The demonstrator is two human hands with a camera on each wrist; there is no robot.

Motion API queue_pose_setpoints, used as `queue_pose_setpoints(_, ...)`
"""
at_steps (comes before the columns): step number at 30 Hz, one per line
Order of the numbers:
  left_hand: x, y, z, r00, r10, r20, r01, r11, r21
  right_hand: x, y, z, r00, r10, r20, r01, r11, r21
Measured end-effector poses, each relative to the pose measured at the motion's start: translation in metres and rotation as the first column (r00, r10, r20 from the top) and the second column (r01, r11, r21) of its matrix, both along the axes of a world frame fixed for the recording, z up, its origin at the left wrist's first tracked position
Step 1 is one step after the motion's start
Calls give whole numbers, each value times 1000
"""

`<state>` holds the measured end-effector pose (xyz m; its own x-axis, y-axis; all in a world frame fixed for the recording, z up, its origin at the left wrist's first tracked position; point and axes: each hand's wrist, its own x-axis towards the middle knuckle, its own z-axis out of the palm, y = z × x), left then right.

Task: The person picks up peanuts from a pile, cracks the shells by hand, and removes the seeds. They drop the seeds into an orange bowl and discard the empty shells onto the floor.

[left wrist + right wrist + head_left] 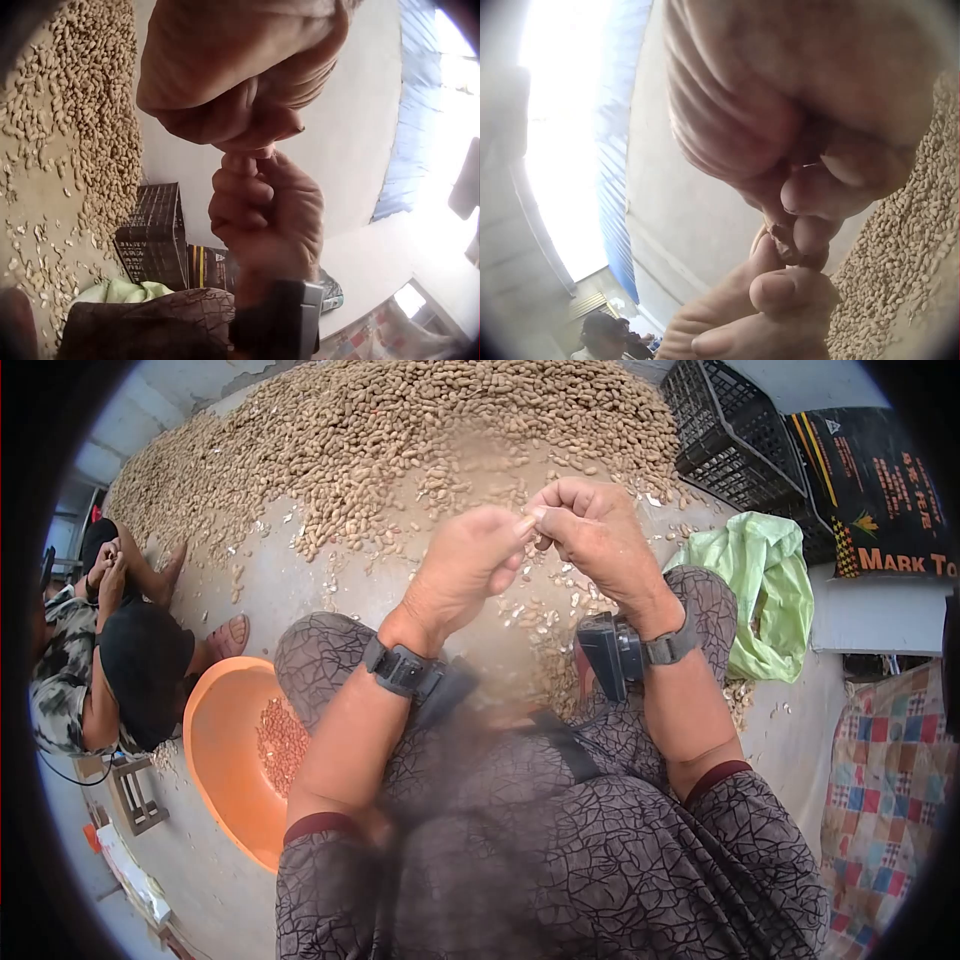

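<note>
Nearest is the seated person's dark grey clothing (600, 850) with a black crackle pattern, its maroon cuffs at both forearms. Ahead of it, at 12 o'clock, the two hands meet above the floor (215, 605). The left hand (465, 560) pinches a small, pale tan peanut (527, 524) between thumb and curled finger, the grip closed down to the width of the nut. The right hand (597, 542) has its thumb and forefinger closed on the same peanut from the other side, its remaining fingers curled. The right wrist view is dim at the fingertips, but the shell there seems to be partly broken. Each wrist wears a black strapped device.

At 8 o'clock, beside the knee, stands a wide orange plastic basin (222, 725) holding reddish shelled kernels (282, 747). A crumpled light green woven sack (765, 600) lies just above 3 o'clock, near the other knee. Another person (85, 680), in black and white patterned clothing, sits at 9 o'clock, hands together. A multicoloured patchwork cloth (885, 790) is at 4 o'clock.

Farther out, loose nuts and broken shells lead up to a large heap of unshelled peanuts (400, 430) spanning 11 to 12 o'clock. Between 1 and 2 o'clock is a black slatted plastic crate (735, 450), with a black printed bag (880, 490) beside it at 2 o'clock.
</note>
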<state>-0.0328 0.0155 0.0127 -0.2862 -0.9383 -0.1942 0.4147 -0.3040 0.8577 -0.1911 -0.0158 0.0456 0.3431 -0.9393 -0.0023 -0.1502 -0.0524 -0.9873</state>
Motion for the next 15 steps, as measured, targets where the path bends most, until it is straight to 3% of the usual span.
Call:
queue_pose_setpoints(3, 2, -1, -1, 999, -34, -4, 34, 999, 17, 0, -1, 2, 999, -20, -38, 20, 1000, -7)
queue_pose_setpoints(5, 2, -3, -6, 993, -25, -119, 30, 999, 42, 1, 0, 0, 998, -19, -53, 18, 1000, -7)
queue_pose_setpoints(9, 3, -1, -1, 987, -30, -159, 41, 997, 66, 6, 5, -2, 999, 16, -46, -22, 992, -125)
queue_pose_setpoints(10, 3, -1, 2, 994, -31, -103, 37, 998, 49, 7, 7, -1, 999, 42, -29, -47, 979, -199)
queue_pose_setpoints(15, 2, 5, 2, 999, -36, 40, 37, 999, -24, 5, 20, 6, 989, 35, -146, -72, 964, -258)
